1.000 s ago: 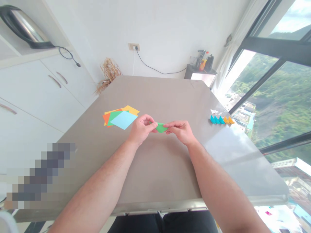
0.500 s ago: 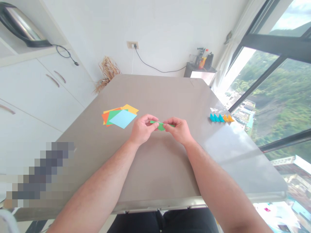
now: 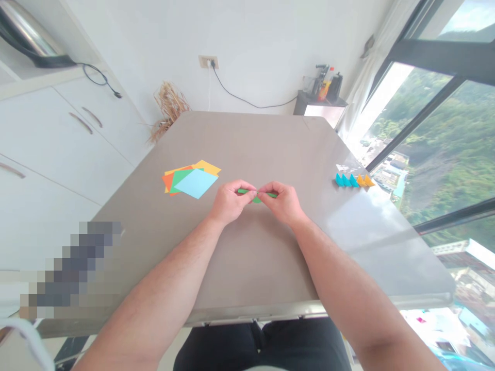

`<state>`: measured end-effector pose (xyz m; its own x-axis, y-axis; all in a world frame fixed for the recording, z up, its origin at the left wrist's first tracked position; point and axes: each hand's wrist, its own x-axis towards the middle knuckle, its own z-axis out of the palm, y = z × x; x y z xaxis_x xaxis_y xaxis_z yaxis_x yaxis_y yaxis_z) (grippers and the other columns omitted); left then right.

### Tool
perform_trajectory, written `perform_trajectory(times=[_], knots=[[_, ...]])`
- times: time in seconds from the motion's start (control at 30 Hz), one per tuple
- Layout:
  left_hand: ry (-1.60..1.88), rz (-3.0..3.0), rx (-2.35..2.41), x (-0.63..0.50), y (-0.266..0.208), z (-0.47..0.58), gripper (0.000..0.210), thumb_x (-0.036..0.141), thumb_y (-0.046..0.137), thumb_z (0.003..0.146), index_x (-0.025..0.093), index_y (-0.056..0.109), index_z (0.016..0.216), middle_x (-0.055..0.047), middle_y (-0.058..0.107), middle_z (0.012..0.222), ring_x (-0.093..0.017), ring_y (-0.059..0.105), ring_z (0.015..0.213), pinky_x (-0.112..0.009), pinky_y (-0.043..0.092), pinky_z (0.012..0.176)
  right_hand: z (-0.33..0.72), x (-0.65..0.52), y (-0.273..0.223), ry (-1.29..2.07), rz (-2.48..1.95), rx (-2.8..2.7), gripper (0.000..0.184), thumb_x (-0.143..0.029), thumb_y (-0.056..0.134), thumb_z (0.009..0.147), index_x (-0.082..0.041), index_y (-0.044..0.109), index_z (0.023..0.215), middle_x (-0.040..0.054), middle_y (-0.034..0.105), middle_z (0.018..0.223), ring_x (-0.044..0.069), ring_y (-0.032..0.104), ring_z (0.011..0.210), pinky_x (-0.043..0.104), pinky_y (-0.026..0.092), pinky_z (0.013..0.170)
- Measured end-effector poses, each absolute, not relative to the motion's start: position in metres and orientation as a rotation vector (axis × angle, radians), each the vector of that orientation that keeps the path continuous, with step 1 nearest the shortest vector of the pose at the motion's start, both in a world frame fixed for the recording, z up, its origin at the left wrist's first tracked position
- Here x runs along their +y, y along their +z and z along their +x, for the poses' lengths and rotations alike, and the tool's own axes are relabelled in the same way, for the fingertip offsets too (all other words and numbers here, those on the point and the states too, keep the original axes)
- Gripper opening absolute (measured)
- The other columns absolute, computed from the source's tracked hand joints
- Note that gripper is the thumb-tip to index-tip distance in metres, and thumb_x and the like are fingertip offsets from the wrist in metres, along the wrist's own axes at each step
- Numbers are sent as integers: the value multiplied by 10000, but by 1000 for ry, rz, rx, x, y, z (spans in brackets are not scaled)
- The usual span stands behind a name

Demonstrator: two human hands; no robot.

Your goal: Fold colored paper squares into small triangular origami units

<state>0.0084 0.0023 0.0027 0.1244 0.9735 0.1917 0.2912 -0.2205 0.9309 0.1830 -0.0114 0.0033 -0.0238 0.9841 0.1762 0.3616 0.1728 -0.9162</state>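
A small piece of folded green paper (image 3: 257, 200) is pinched between both hands above the middle of the table. My left hand (image 3: 231, 202) grips its left part with thumb and fingers. On the other side, my right hand (image 3: 283, 201) pinches the right part, and the two thumbs nearly meet at the centre. My fingers cover most of the paper, so its exact fold is hidden. Left of my hands lies a fanned pile of coloured paper sheets (image 3: 197, 184), light blue on top, with green, orange and yellow beneath.
Several small folded paper pieces, blue (image 3: 347, 181) and orange (image 3: 365, 181), stand in a row on the right of the grey table (image 3: 251, 144). A window is at the right. Behind the table, a small cabinet (image 3: 320, 108) holds a bottle and appliances.
My hands have drawn slightly closer together on the green paper, and less of it shows between the thumbs. The camera view has shifted a little.
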Motion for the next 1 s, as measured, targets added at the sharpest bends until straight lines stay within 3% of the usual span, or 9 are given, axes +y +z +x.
perform_trajectory(times=[0.3,0.5,0.67,1.0], knots=[[1247,1693,1214,9,-3,10,162,326,742,768,175,717,819,-27,740,780,-152,674,654,-287,552,647,188,-8,4,785,-1349,-1583,167,-349,727,780,-184,708,758,-23,610,635,102,470,583,263,374,574],[1239,1893,1220,5,3,10,137,301,710,773,179,727,834,-54,760,950,-195,693,913,-301,574,765,187,-7,4,761,-1338,-1614,149,-317,706,793,-183,701,729,-20,608,631,101,459,577,262,369,568],[1226,1928,1231,4,4,11,119,292,689,784,177,718,773,-39,745,836,-179,680,819,-296,561,740,187,-7,3,762,-1312,-1634,151,-328,705,780,-181,705,745,-13,642,653,110,498,605,263,396,593],[1261,1950,1225,3,3,12,92,260,657,795,192,689,743,-33,733,830,-176,667,816,-293,539,706,186,-8,3,796,-1282,-1583,235,-416,757,744,-193,702,695,3,674,676,129,526,628,281,417,606]])
